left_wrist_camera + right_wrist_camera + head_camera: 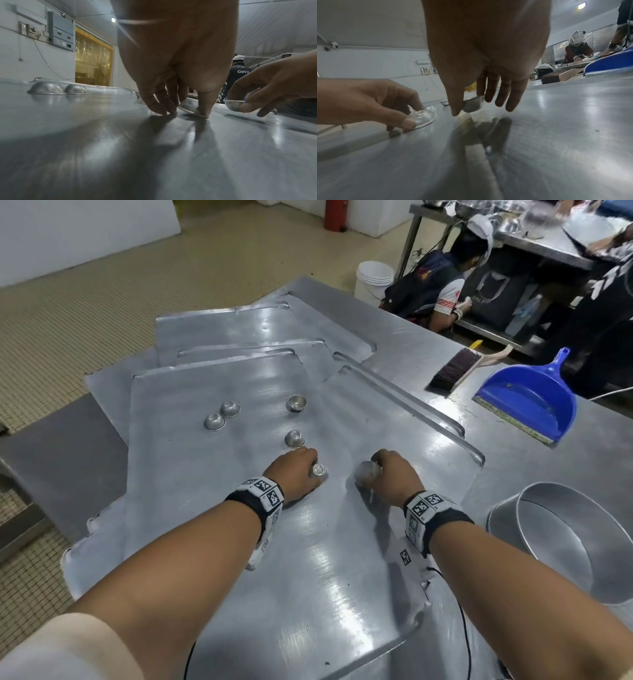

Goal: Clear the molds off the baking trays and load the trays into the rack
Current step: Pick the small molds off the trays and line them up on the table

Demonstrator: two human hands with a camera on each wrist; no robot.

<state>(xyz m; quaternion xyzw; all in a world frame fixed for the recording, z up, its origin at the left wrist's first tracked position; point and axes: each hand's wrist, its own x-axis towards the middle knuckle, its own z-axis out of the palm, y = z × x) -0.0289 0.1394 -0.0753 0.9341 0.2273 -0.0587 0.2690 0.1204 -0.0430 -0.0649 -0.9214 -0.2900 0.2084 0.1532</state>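
Observation:
Several flat metal baking trays lie overlapped on the steel table; the top tray [308, 559] carries small round metal molds. My left hand [301, 474] pinches an upturned mold [320, 472] that still touches the tray, its rim tilted up [187, 108]. My right hand [387, 474] holds another mold [368, 470] just above the tray, thumb and forefinger on its rim [473, 104]. Two upside-down molds [221, 416] sit at the tray's far left. One more upside-down mold [295, 438] and an upright one [296, 402] lie beyond my left hand.
A round metal pan [561, 542] stands at the right, near the table edge. A blue dustpan [531, 402] and a hand brush [459, 368] lie at the far right. Other people work at benches behind. The tiled floor drops off to the left.

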